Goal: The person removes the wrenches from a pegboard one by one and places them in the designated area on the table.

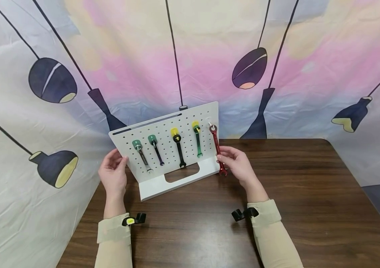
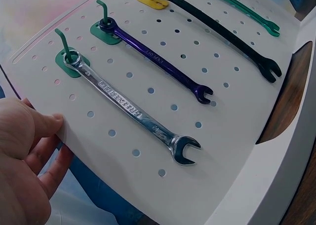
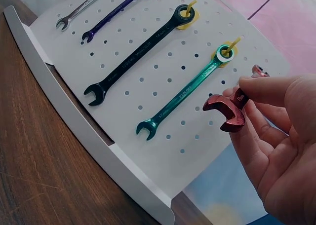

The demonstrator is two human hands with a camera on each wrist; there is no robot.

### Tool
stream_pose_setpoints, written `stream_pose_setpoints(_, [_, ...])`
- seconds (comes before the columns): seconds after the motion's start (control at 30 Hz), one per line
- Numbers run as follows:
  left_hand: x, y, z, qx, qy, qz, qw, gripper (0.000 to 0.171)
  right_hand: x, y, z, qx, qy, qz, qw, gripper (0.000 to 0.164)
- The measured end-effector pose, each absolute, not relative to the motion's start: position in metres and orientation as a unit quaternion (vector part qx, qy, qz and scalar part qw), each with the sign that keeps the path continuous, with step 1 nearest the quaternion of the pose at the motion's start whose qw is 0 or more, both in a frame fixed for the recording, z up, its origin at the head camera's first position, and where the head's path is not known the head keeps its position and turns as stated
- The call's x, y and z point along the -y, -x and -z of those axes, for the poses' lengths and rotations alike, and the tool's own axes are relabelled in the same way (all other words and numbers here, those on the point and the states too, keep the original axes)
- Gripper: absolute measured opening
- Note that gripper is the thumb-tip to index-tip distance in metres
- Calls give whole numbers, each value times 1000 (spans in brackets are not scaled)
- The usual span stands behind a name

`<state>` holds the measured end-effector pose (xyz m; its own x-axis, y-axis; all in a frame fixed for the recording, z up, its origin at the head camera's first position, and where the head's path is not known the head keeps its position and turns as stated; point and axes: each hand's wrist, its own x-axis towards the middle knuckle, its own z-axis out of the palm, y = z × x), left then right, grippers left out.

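Note:
A white pegboard stand (image 1: 156,188) carries a silver wrench (image 2: 118,99), a purple wrench (image 2: 158,62), a black wrench (image 3: 140,52) and a green wrench (image 3: 182,96), each hung by its ring end on a green or yellow hook. With thumb and fingers, my left hand (image 1: 113,173) pinches the board's left edge. My right hand (image 1: 236,163), at the board's right edge, grips a red wrench (image 1: 217,143) near its open end. The ring end of the red wrench points up and overlaps a white hook (image 1: 210,124) in the head view.
The stand is set at an angle on a dark wooden table (image 1: 303,208), close to the back edge. Behind it hangs a cloth backdrop (image 1: 203,67) printed with lamps. A cutout handle slot (image 1: 181,173) runs along the stand's lower front.

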<state>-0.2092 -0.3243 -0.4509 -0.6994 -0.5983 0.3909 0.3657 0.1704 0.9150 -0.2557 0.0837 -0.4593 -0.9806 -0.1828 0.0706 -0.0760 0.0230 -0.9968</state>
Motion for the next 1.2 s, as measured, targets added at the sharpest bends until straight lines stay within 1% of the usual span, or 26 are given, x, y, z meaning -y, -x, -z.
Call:
stream_pose_setpoints(1.0, [323, 208, 449, 681, -86, 625, 372, 36, -81, 250, 452, -688, 80, 721, 24, 41])
stream_pose_setpoints(1.2, [323, 208, 448, 678, -85, 628, 373, 36, -81, 250, 452, -663, 72, 744, 39, 39])
